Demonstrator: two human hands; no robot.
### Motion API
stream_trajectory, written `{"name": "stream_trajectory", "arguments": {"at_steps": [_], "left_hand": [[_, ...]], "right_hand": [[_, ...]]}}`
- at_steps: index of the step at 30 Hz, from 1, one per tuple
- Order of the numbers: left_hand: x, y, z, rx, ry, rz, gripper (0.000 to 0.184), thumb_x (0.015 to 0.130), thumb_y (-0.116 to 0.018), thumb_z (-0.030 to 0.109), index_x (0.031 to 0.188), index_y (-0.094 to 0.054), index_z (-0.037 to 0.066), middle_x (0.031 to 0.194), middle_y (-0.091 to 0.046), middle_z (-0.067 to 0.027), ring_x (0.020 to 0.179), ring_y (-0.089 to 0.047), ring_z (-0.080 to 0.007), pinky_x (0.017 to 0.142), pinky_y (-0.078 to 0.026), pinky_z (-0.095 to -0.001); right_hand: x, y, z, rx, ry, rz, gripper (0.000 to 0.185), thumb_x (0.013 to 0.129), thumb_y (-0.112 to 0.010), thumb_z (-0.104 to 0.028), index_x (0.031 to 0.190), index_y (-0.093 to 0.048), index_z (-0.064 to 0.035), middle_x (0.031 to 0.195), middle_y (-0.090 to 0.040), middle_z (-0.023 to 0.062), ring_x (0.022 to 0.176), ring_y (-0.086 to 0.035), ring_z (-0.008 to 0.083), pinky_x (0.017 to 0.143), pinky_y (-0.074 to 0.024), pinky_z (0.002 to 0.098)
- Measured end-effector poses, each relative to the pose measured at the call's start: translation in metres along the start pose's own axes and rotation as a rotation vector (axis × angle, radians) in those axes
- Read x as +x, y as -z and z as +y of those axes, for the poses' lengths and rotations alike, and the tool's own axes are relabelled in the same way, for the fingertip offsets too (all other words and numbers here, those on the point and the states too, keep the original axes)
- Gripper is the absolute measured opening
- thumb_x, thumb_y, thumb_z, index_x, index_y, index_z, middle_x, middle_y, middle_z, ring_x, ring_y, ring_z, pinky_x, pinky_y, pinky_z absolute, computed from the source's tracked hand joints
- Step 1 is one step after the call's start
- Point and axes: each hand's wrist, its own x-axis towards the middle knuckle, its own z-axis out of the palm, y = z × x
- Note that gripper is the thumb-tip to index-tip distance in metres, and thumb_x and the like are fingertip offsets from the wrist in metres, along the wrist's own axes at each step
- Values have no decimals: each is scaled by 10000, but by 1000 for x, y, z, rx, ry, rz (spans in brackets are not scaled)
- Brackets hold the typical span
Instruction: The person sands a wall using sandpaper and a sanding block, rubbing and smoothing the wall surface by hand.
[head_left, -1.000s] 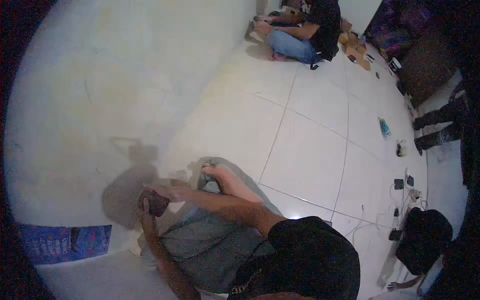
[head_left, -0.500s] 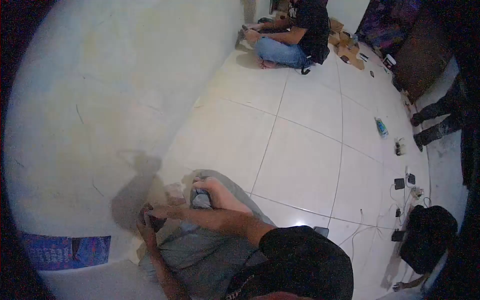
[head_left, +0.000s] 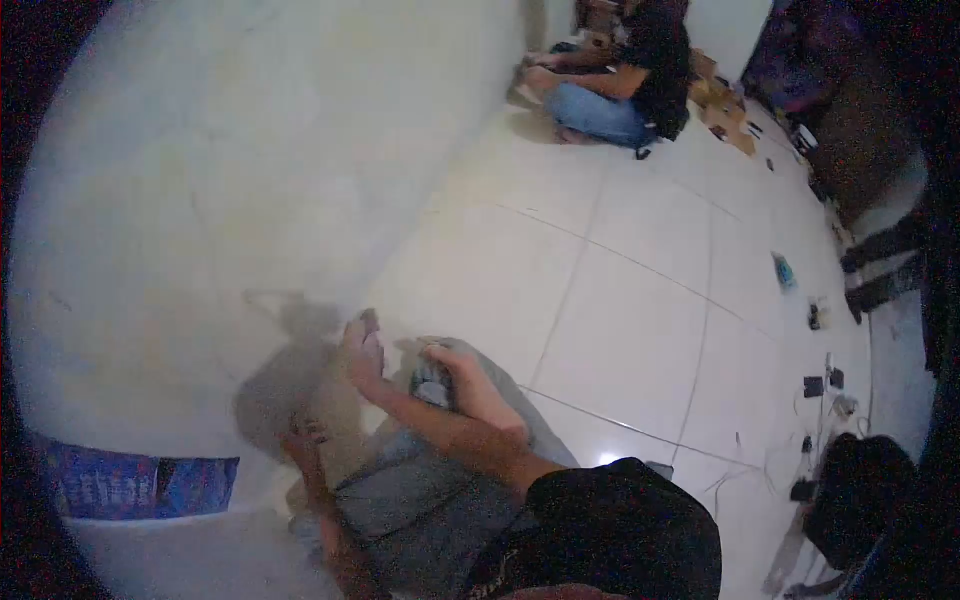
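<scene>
My right hand point(head_left: 362, 358) is raised near the foot of the wall, its fingers closed around a small dark reddish object point(head_left: 371, 322) whose kind is too blurred to make out. Lower and to the left, my left hand point(head_left: 304, 440) is apart from it, with its fingers spread and slightly bent; I see nothing in them. Both hands are over the shadow on the wall side of my lap. Below them are my legs in grey trousers point(head_left: 420, 490), and my bare foot point(head_left: 480, 390) rests just right of my right forearm.
A pale wall point(head_left: 250, 150) rises on the left, with a blue printed sheet point(head_left: 140, 482) low on it. Another person point(head_left: 610, 95) sits by the wall farther off, near cardboard pieces point(head_left: 725, 115). Chargers and cables point(head_left: 813, 387), a green-blue packet point(head_left: 783, 270) and a black bag-like shape point(head_left: 860, 500) lie to the right.
My hands were together around a dark object. Now they are apart: my right hand has moved up and right with a small object, while my left stays low. The view has shifted slightly.
</scene>
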Motion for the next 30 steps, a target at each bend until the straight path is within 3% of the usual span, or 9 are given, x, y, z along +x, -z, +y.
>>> {"name": "stream_trajectory", "arguments": {"at_steps": [3,10,12,14,17,20,22,25,30], "left_hand": [[0,-14,-10,246,-177,171,386,1069,-523,280,1355,-541,21,962,-684,-137,702,-683,-240,559,-557,-352],[14,-32,8,435,-138,262,266,1056,-575,251,1140,-613,2,887,-679,-114,661,-656,-199,553,-544,-330],[8,-30,7,560,-158,238,236,1050,-587,233,1094,-627,5,875,-680,-105,656,-650,-189,550,-538,-319],[4,-46,24,437,-167,217,224,1048,-591,227,1077,-639,10,849,-673,-91,653,-646,-177,542,-527,-313],[5,-40,14,291,-230,131,219,1047,-596,227,1081,-657,20,819,-669,-71,648,-639,-158,537,-518,-306],[13,-35,-2,170,-186,122,232,1041,-604,233,1135,-661,29,826,-680,-72,648,-640,-153,544,-523,-309],[23,-32,-17,71,-111,168,244,1035,-611,232,1167,-660,34,837,-687,-80,650,-643,-155,548,-526,-314],[29,-17,-28,854,-665,200,277,1033,-612,233,1241,-644,54,856,-697,-99,660,-657,-170,545,-535,-326],[8,-22,-3,395,-120,309,289,1024,-606,214,1241,-626,24,861,-695,-106,623,-667,-177,521,-543,-335]], "right_hand": [[-10,11,-11,82,-36,46,547,939,-626,-315,1341,-589,53,1324,-646,161,1207,-627,280,1060,-482,415],[-35,15,-46,156,-12,115,597,925,-623,-332,1363,-575,72,1354,-644,177,1235,-624,294,1084,-475,423],[-43,-16,-69,18,86,119,418,943,-616,-263,1229,-639,42,1200,-648,113,1080,-619,227,946,-486,372],[-41,-20,-67,-112,196,116,263,961,-609,-194,1094,-702,13,1045,-652,48,924,-614,160,808,-497,321],[-37,-12,-56,-21,80,287,225,931,-639,-188,956,-709,25,987,-654,23,852,-607,156,775,-500,321],[-40,-12,-61,117,-80,326,254,942,-624,-214,986,-710,21,972,-668,44,866,-624,156,786,-507,325],[-38,-8,-52,113,-14,357,269,948,-622,-221,1010,-715,23,997,-682,58,854,-634,153,778,-507,308],[-42,-5,-55,79,-40,358,274,949,-609,-210,1028,-711,32,1013,-693,68,865,-648,176,775,-516,306],[-42,-12,-53,-57,63,272,304,944,-573,-190,1062,-702,58,1024,-696,70,904,-642,159,798,-519,307]]}}
